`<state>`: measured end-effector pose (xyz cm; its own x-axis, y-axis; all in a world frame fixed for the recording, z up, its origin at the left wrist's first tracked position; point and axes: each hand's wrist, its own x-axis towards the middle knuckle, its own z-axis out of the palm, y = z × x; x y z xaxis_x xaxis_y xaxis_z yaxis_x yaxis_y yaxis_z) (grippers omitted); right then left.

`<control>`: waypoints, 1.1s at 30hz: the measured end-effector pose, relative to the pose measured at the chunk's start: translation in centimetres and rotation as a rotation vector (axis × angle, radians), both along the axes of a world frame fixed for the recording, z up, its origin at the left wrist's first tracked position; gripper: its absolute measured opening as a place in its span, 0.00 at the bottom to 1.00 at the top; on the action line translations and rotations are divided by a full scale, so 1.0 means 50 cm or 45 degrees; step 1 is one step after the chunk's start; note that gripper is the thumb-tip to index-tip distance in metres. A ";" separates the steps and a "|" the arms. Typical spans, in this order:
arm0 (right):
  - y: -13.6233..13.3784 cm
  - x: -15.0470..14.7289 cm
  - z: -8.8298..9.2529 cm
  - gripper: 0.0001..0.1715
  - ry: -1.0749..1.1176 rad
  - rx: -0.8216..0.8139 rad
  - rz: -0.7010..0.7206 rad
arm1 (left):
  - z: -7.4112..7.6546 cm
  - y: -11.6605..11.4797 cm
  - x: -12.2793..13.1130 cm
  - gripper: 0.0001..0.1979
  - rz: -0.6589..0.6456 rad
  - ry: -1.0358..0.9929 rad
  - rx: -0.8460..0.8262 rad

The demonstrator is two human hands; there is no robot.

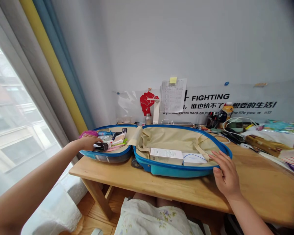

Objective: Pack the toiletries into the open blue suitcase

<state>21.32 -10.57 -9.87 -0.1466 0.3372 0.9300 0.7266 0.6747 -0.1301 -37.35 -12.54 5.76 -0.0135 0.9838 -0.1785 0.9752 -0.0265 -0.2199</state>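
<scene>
A blue hard-shell suitcase (186,171) lies unfolded on the wooden table, its two beige-lined halves side by side. My left hand (87,142) reaches into the left half, fingers curled at a black cylindrical container (101,147) that it seems to grip. Around it lie a bright purple item (88,133), a blue-capped bottle (105,133) and a pack of cotton swabs (119,139). Two white boxes, one printed with text (166,156) and one with a blue line (194,159), rest in the right half. My right hand (226,173) is open, fingertips at that half's right rim.
Papers and pouches (267,145) crowd the table's right side. At the back stand a white lamp (156,112), a small jar (148,119) and an orange-capped bottle (227,112). Curtains (63,71) hang at the left. A suitcase wheel (136,163) sits near the table's front edge.
</scene>
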 end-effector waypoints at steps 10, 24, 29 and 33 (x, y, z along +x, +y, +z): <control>-0.004 -0.003 0.002 0.22 -0.003 -0.017 -0.003 | 0.086 -0.013 0.060 0.36 -0.029 -0.268 0.199; -0.003 -0.005 -0.001 0.22 0.019 0.009 -0.001 | 0.093 0.050 0.563 0.31 -1.000 -0.830 0.057; -0.006 -0.006 0.002 0.21 0.010 0.012 -0.003 | 0.009 0.083 0.614 0.33 -0.817 -0.575 -0.170; -0.008 -0.006 0.005 0.21 -0.005 0.021 0.012 | -0.042 0.094 0.619 0.32 -0.786 -0.454 -0.220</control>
<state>21.00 -10.99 -9.61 -0.1531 0.3206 0.9348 0.7206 0.6835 -0.1165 -6.41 -7.84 3.67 0.6220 0.7509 -0.2218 0.7829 -0.5999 0.1648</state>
